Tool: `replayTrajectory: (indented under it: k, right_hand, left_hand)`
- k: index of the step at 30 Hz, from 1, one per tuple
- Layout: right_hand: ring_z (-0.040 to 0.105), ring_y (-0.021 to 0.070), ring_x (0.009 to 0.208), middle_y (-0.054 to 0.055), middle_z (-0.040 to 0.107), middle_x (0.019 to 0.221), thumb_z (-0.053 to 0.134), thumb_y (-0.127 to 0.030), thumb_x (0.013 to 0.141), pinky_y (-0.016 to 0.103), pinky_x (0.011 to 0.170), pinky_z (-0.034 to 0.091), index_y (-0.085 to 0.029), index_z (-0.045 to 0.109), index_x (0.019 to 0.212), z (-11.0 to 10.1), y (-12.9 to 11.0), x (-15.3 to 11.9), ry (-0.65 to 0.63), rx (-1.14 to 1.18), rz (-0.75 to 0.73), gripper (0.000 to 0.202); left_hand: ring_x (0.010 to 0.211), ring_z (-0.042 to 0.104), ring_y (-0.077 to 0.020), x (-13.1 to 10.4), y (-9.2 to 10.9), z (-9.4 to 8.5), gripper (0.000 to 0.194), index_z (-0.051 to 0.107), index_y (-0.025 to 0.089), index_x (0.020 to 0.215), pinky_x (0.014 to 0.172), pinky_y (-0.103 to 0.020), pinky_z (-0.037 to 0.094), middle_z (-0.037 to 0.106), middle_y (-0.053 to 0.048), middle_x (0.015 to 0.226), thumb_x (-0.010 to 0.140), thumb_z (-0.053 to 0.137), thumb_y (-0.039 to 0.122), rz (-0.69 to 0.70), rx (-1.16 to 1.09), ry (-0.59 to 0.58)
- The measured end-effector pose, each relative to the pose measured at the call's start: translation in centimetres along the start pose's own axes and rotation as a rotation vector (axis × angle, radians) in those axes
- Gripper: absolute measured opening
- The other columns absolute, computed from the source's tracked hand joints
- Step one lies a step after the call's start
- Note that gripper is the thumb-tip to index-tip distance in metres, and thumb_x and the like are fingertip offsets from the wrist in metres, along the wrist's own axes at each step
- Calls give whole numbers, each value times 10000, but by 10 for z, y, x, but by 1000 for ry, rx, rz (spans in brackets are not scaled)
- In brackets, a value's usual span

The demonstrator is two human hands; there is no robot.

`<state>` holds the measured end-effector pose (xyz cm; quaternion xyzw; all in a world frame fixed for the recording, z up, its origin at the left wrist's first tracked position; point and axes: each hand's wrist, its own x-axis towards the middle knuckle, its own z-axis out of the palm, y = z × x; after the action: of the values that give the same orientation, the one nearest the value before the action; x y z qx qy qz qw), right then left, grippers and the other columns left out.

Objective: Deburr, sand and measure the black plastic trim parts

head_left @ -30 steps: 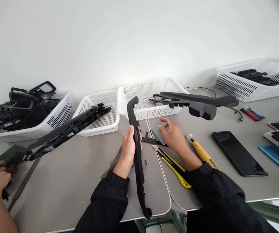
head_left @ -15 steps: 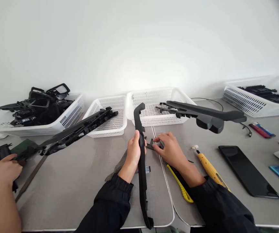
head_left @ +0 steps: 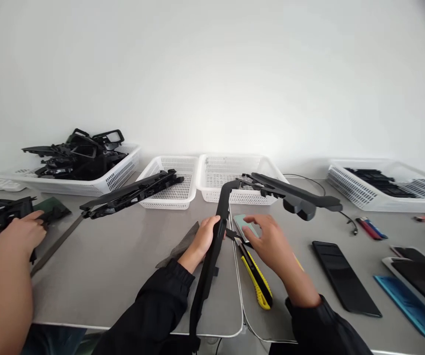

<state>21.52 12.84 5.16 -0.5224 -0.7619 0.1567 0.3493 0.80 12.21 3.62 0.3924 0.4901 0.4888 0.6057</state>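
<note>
My left hand [head_left: 202, 237] is wrapped round a long black plastic trim strip [head_left: 212, 256], tilted with its bent top end pointing away toward the baskets. To its right, my right hand [head_left: 267, 236] hovers with thumb and fingers apart and nothing between them. Beneath that hand lie a pale green phone-like slab [head_left: 241, 224] and a small dark part, partly hidden. A yellow box cutter [head_left: 257, 281] rests on the grey table [head_left: 123, 276] just below. Some grey cloth [head_left: 177, 249] lies behind my left wrist.
White baskets [head_left: 188, 197] line the wall, the left one heaped with black frames. More black trim pieces [head_left: 294, 195] lean on the middle baskets. At the right are a black phone [head_left: 345, 278] and pens [head_left: 371, 229]. Another person's hands [head_left: 22, 235] hold a black part at left.
The view has shifted. The strip has tilted, its lower end swinging left. My right hand has opened and moved off the small dark part, uncovering the pale green slab and more of the cutter.
</note>
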Motion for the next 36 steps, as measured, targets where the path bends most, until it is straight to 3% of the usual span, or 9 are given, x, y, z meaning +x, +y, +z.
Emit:
replayTrajectory:
  k: [5,9,13,15,19,21,26,32,36]
  right_hand:
    - [663,383,971,124,745,1034,673,-577,858,508,847,517,-254,715,1152,-42,51,-80,88,-295,277,439]
    - [695,340,905,120,747,1093,663,-591,862,447,746,517,-259,730,1170,-46,66,-117,11,-188,434,457]
    - [586,234,637,42,658,737,639,-697,899,346,581,445,-207,704,1302,-36,34,-122,-5,252,513,637]
    - [501,177,556,33,666,780,638,-724,921,306,512,397,-213,605,1474,-29,14,-125,-68,541,538,754]
    - [508,165,613,42,674,817,710,-688,906,283,534,415,-229,689,1425,-17,0,-137,-173,820,591,693]
    - [530,176,657,42,687,821,725,-641,913,296,599,462,-251,718,1413,-15,6,-142,-157,904,618,634]
    - [477,160,655,97,731,1166,817,-571,842,298,577,433,-303,663,1491,-18,22,-148,-190,1017,577,719]
    - [467,164,665,54,700,939,836,-533,831,297,630,423,-286,623,1534,-19,27,-144,-309,1016,532,775]
    - [479,163,688,53,692,949,870,-546,791,299,650,427,-285,646,1512,-21,27,-143,-320,1037,510,799]
  left_hand:
    - [453,493,-131,-8,8,5,492,616,182,637,451,-254,366,617,-38,551,852,705,615,14,-19,-186]
    - [481,515,-129,-9,10,2,476,610,184,710,463,-248,387,634,-28,618,872,721,617,32,-22,-299]
    - [494,546,-146,-6,7,0,464,629,178,705,485,-263,417,626,-33,608,869,710,604,76,-28,-313]
    - [482,553,-153,-3,4,-1,451,623,182,663,478,-268,412,596,-24,574,842,720,584,68,-12,-324]
    - [397,495,-141,-1,-3,-4,437,542,207,531,416,-266,353,523,-1,482,770,758,503,18,26,-367]
    - [377,490,-145,-1,-6,-5,434,514,217,505,397,-268,356,518,-4,464,754,750,481,-7,13,-375]
    - [371,529,-165,0,-8,-5,397,551,214,550,358,-259,356,548,-22,466,744,724,513,-36,-46,-346]
    - [382,536,-161,4,-11,-7,396,559,214,567,361,-251,360,550,-24,461,760,720,520,-38,-98,-301]
    - [367,510,-159,6,-12,-8,403,588,205,551,369,-274,358,533,-31,450,777,712,514,-28,-94,-315]
